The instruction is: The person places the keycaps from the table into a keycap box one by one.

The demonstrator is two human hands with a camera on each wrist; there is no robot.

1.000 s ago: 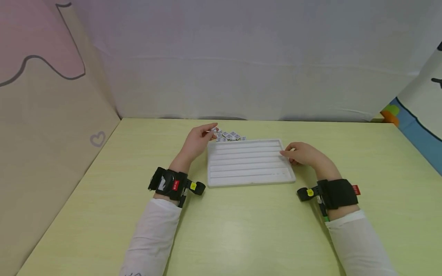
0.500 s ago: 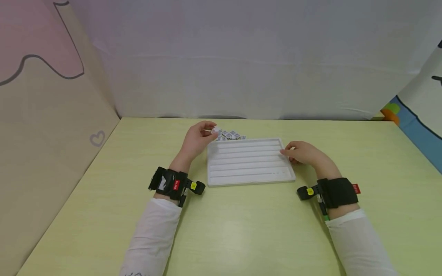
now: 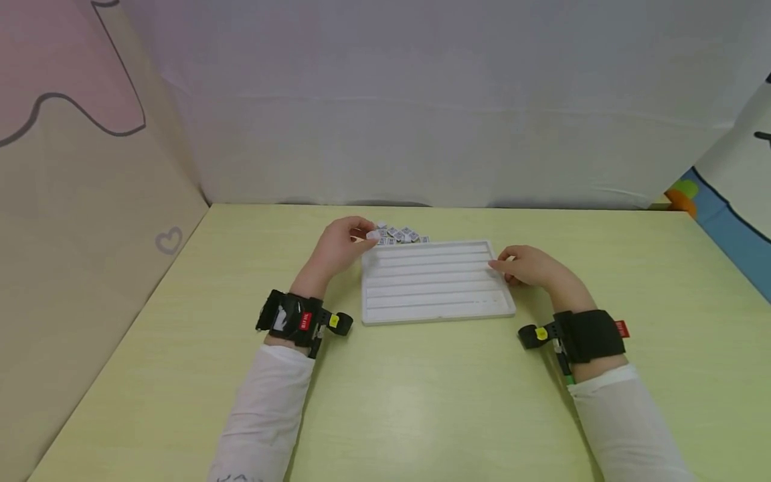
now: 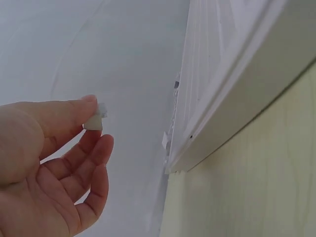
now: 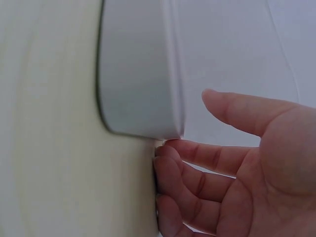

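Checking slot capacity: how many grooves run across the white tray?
5, stacked front to back across the white tray, all empty. Left hand pinches a small tile at its far-left corner; right hand touches its right edge.

A staged recording booth rather than a lived-in room is suggested: a pale green table (image 3: 421, 402) is enclosed by a draped white cloth backdrop (image 3: 421, 120) and cartoon-printed panels (image 3: 72, 167), and wrist-mounted cameras (image 3: 298, 320) are worn
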